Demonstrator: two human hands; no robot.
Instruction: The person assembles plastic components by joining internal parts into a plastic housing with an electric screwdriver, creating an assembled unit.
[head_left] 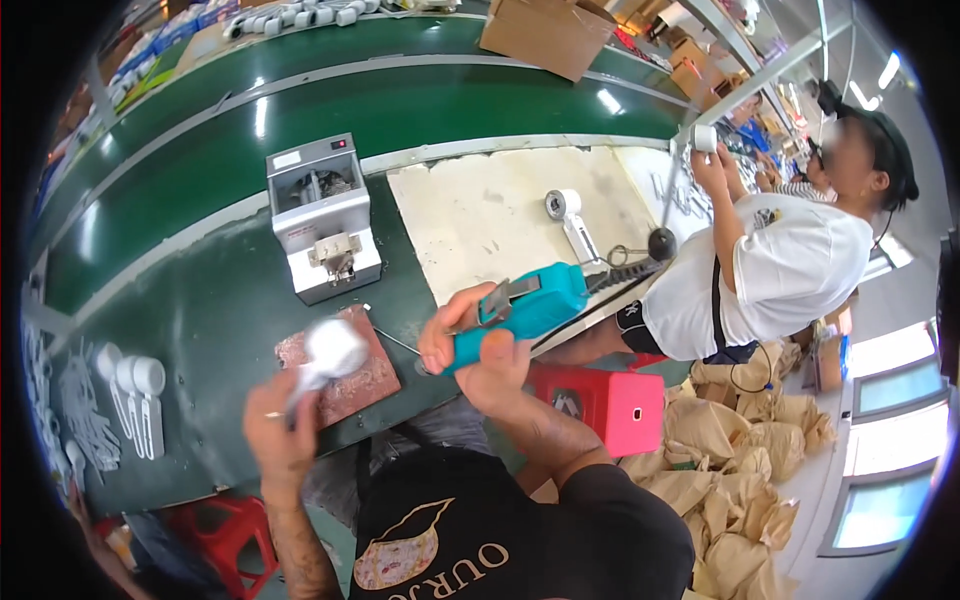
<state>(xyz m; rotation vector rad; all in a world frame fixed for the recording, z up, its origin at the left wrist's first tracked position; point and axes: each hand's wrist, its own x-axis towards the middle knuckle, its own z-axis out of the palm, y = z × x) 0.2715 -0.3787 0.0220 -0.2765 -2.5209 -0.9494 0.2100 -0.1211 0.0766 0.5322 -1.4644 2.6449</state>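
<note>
My left hand [280,425] is closed around the handle of a white round-headed handheld device [335,350], blurred by motion, above a reddish-brown pad [372,378] on the bench. In my right hand [490,365] is a teal electric screwdriver [525,315], its thin bit pointing left past the pad's far edge. A coiled black cord [625,275] runs from its back end to the right. Beyond the pad stands a grey and white screw feeder [325,220], with dark contents in its open top.
Several white round-headed devices [145,385] and grey handle pieces [85,410] lie at the left. One similar device [572,220] rests on the cream board [480,200]. At right a co-worker [780,240] holds a white round part. Red stools [590,400] and brown bags [720,460] stand below.
</note>
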